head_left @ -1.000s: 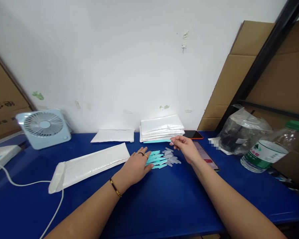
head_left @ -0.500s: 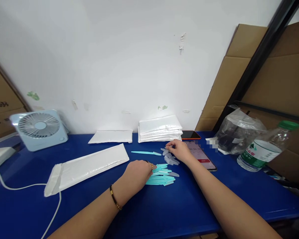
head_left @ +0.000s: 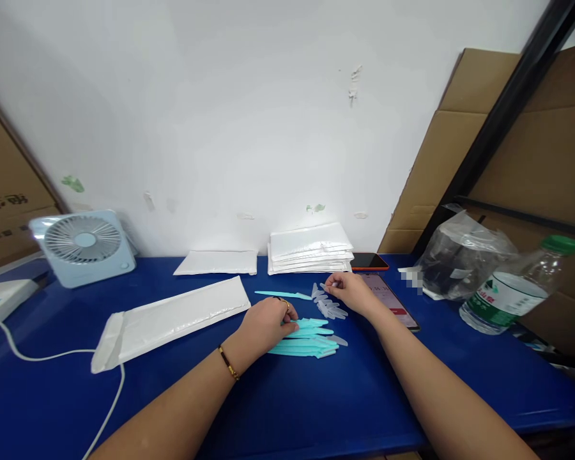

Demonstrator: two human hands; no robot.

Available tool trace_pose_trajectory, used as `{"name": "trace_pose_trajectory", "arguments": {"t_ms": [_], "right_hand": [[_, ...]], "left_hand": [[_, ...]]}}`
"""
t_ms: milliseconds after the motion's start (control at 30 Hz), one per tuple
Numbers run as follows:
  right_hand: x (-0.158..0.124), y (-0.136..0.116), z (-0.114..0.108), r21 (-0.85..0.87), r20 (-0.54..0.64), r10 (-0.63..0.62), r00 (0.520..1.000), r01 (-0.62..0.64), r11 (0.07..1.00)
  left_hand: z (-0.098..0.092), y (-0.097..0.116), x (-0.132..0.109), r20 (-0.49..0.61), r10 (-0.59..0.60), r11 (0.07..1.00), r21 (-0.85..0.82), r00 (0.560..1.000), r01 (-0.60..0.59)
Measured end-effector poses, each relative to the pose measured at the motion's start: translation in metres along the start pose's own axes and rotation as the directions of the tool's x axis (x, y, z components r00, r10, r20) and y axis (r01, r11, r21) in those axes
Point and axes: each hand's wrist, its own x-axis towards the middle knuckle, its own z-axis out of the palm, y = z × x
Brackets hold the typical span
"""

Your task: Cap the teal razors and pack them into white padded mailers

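Observation:
Several turquoise eyebrow razors lie in a pile at the table's middle. My left hand is at the pile's left end, thumb and fingers closed on a razor; its grip is partly hidden. Just behind the pile is a small heap of clear plastic blade caps. At that heap's back edge, my right hand pinches one clear cap between thumb and fingertips. A single turquoise razor lies apart, behind my left hand, its tip pointing toward the caps.
White padded mailers are stacked against the wall, with another flat mailer beside them. A longer mailer lies left. A phone, a bottle and a bagged dark object stand right; a fan is left.
My left hand has drawn back slightly to the left, uncovering more of the razor pile. My right hand has shifted a little right, a cap showing at its fingertips. The view has turned slightly.

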Motion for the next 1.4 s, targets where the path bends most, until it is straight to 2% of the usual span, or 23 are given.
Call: {"name": "trace_pose_trajectory", "arguments": {"t_ms": [100,233,300,367,600,733,900,967,1067,1133,1267,1400], "right_hand": [[-0.004,-0.005,-0.006,0.162,0.045,0.027,0.999,-0.034,0.986],[-0.01,-0.013,-0.016,0.423,0.214,-0.032,0.976,-0.064,0.904],[-0.012,-0.018,-0.019,0.49,0.269,-0.079,0.96,-0.066,0.869],[-0.014,-0.021,-0.019,0.518,0.268,-0.116,0.956,-0.041,0.854],[-0.016,-0.026,-0.012,0.454,0.222,-0.151,0.963,0.036,0.89],[-0.016,-0.031,-0.005,0.394,0.21,-0.185,0.96,0.09,0.915],[-0.013,-0.037,0.011,0.363,0.183,-0.234,0.955,0.155,0.919],[-0.012,-0.037,0.013,0.287,0.126,-0.238,0.963,0.195,0.938],[-0.012,-0.034,0.002,0.127,0.033,-0.277,0.96,0.271,0.954],[-0.015,-0.032,-0.009,0.081,0.087,-0.327,0.941,0.321,0.944],[-0.021,-0.028,-0.022,0.05,0.299,-0.342,0.891,0.344,0.938],[-0.02,-0.026,-0.017,-0.008,0.347,-0.292,0.891,0.314,0.949]], "left_hand": [[0.001,-0.001,0.002,-0.015,-0.001,1.0,-0.002,1.0,0.001],[-0.004,-0.008,0.006,-0.155,-0.035,0.999,-0.003,0.987,0.035],[-0.008,-0.014,0.009,-0.193,-0.066,0.998,-0.026,0.979,0.062],[-0.011,-0.02,0.01,-0.194,-0.089,0.995,-0.063,0.977,0.078],[-0.012,-0.025,0.014,-0.171,-0.098,0.989,-0.128,0.98,0.077],[-0.012,-0.022,0.014,-0.156,-0.062,0.992,-0.115,0.986,0.044],[-0.01,-0.023,0.017,-0.205,-0.018,0.999,-0.048,0.979,0.009],[-0.01,-0.024,0.018,-0.235,-0.026,1.0,0.0,0.972,0.027],[-0.011,-0.026,0.016,-0.272,-0.025,0.999,0.034,0.962,0.036],[-0.012,-0.025,0.013,-0.209,-0.006,1.0,0.014,0.978,0.009],[-0.013,-0.021,0.009,-0.019,0.059,0.998,-0.037,0.998,-0.06],[-0.011,-0.018,0.008,0.081,-0.023,0.996,-0.08,0.996,0.03]]}}
